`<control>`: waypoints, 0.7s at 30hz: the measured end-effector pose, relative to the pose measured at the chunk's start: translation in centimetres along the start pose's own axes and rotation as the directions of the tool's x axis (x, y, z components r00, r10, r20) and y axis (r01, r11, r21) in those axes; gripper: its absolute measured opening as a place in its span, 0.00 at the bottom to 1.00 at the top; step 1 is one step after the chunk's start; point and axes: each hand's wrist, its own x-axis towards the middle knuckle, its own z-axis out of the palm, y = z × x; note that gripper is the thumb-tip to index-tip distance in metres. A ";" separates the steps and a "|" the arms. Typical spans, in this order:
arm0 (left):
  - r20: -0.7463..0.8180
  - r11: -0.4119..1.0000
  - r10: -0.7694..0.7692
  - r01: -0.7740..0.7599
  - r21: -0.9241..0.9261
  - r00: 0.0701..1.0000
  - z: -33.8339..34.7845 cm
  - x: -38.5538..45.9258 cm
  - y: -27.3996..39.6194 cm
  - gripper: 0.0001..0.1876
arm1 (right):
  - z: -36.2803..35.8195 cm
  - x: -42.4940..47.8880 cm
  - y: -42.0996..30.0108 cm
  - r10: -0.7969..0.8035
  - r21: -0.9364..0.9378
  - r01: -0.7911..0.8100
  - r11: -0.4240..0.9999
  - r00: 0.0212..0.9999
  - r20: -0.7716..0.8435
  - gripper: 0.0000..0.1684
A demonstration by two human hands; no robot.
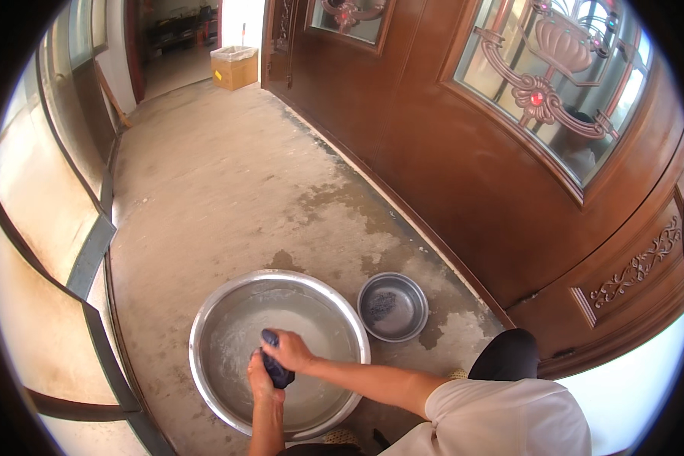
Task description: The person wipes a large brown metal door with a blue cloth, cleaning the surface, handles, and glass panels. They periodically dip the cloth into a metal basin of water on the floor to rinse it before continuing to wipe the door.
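A wide round metal basin (211, 399) with cloudy water stands on the floor before me. Over its middle, a bunched dark wet cloth (276, 370) is squeezed between my two hands. My left hand (263, 376) grips its lower part from the left side. Around its upper part closes my right hand (289, 349), the forearm reaching in from the right. Folds of the cloth stick out above and below my fingers. What lies under the cloudy water cannot be told.
A smaller metal bowl (407, 316) with dark bits in it stands right of the basin. Wet patches mark the concrete floor (205, 188). A brown carved door (467, 194) runs along the right, glazed panels (45, 171) along the left. A lined cardboard box (236, 71) stands farther off.
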 end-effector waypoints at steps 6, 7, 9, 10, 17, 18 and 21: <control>0.069 0.968 0.094 -0.107 0.227 0.993 -0.3 0.2 0.0 0.06 | -0.2 1.7 5.6 0.344 -0.144 -0.320 0.937 0.917 0.203 0.32; 0.016 0.969 0.083 -0.085 0.231 0.996 -1.0 0.5 -0.2 0.06 | -0.4 1.4 6.4 0.359 -0.203 -0.322 0.925 0.916 0.182 0.33; -0.091 0.971 0.060 -0.037 0.236 0.994 -2.2 1.0 -0.4 0.08 | -0.9 0.5 7.7 0.388 -0.318 -0.330 0.889 0.911 0.140 0.36; -0.219 0.965 0.006 0.051 0.255 0.976 -1.8 0.1 0.3 0.11 | -1.1 0.2 8.3 0.368 -0.345 -0.282 0.895 0.905 0.213 0.41; -0.195 0.971 -0.117 0.153 0.181 0.974 -11.9 7.1 -6.7 0.21 | 1.4 -1.4 10.1 0.440 -0.558 -0.264 0.786 0.874 0.205 0.34; -0.146 0.966 -0.219 0.235 0.104 0.965 -11.9 7.5 -7.7 0.24 | 2.8 -2.1 11.2 0.452 -0.441 -0.435 0.785 0.889 -0.071 0.26; 0.147 0.908 -0.389 0.405 -0.104 0.909 -9.2 4.8 -6.0 0.31 | 4.1 -0.8 9.2 0.668 -0.079 -0.664 0.744 0.740 0.071 0.22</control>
